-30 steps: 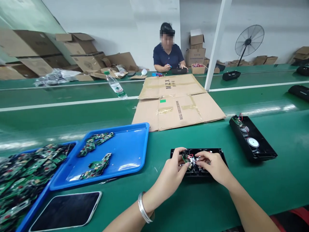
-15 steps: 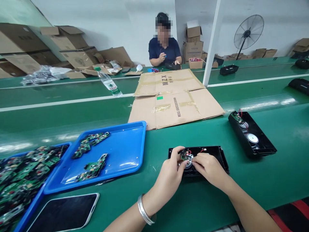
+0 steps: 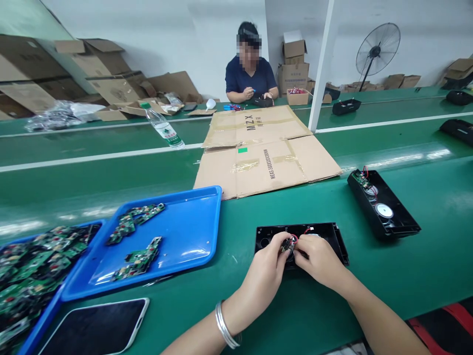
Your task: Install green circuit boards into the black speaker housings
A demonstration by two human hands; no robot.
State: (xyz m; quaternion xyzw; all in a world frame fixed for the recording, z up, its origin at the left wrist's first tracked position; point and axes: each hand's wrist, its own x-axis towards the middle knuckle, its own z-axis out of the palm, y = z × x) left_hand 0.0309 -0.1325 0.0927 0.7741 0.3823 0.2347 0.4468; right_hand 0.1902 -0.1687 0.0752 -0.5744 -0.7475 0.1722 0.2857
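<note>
Over a black speaker housing (image 3: pixel 337 246), my left hand (image 3: pixel 266 264) pinches a small circuit board (image 3: pixel 285 245) between thumb and fingers. My right hand (image 3: pixel 320 259) is closed against the board's right side, with its fingertips on a wire; its tip is hidden by the fingers. A loop of red wire (image 3: pixel 294 238) shows between both hands. The open housing lies lengthwise across the green bench, and a round speaker inside it is mostly covered by my hands. A loose white plug (image 3: pixel 311 229) on a red wire lies near its far wall.
A second housing (image 3: pixel 401 217) with board and speakers stands at right. Blue trays (image 3: pixel 188 241) of circuit boards and a phone (image 3: pixel 96 328) are at left. Flattened cardboard (image 3: pixel 254 172), a bottle (image 3: pixel 164 129) and a co-worker (image 3: pixel 251 81) are beyond.
My left hand has turned the board more upright and shifted it slightly right, out from the housing's far edge. My fingers have drawn closer together. The co-worker's raised hand has lowered.
</note>
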